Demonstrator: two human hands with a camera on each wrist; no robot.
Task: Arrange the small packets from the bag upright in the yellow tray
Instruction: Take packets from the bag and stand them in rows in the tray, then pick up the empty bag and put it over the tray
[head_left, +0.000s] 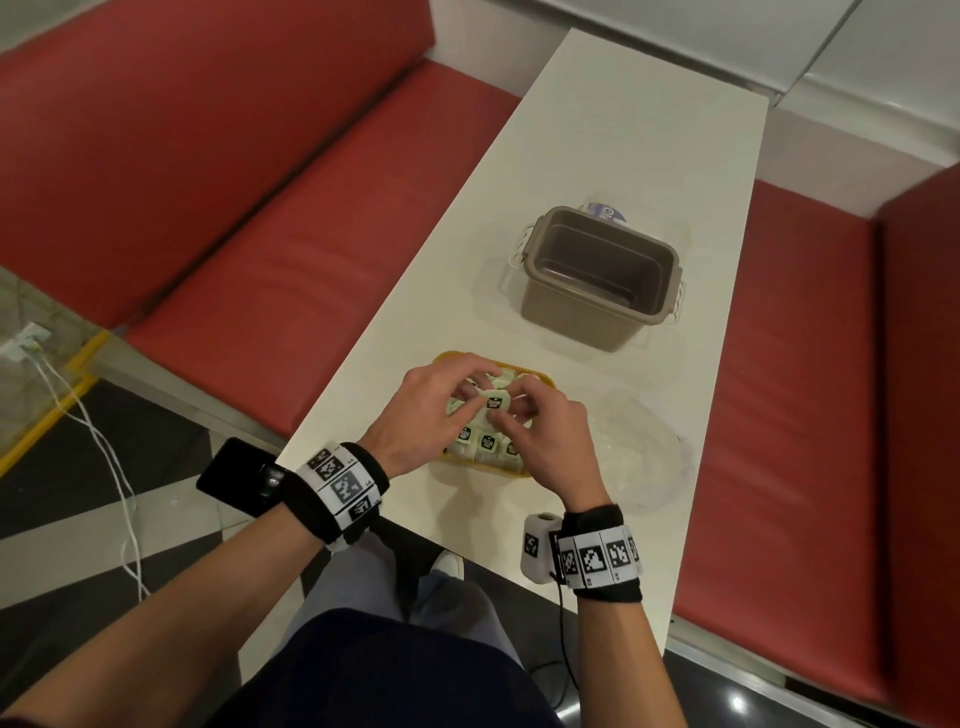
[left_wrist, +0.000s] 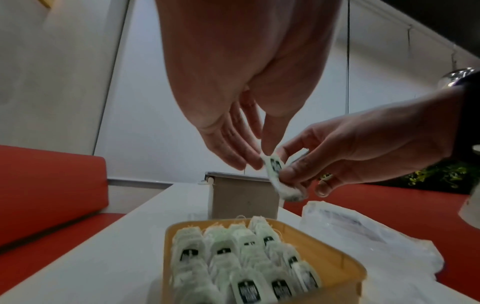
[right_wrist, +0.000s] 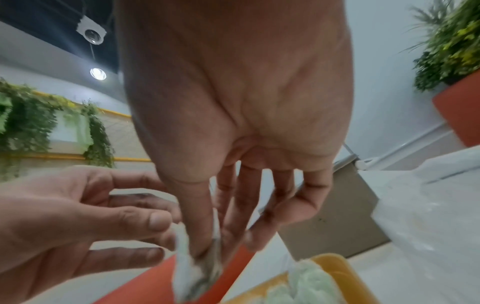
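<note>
The yellow tray (head_left: 452, 358) stands on the white table near its front edge and holds several pale green packets (left_wrist: 233, 246) with black labels, standing upright in rows. Both hands hover just above it. My right hand (head_left: 514, 410) pinches one more packet (left_wrist: 274, 166) between thumb and fingers, tilted in the air. My left hand (head_left: 475, 397) pinches the top edge of that same packet with thumb and forefinger, its other fingers stretched out. The clear plastic bag (head_left: 639, 452) lies crumpled to the right of the tray.
An open grey-brown bin (head_left: 597, 291) with side latches stands further back on the table, a blue-labelled item (head_left: 605, 210) behind it. Red padded benches (head_left: 311, 234) run along both sides of the narrow table. The table's front edge is close under my wrists.
</note>
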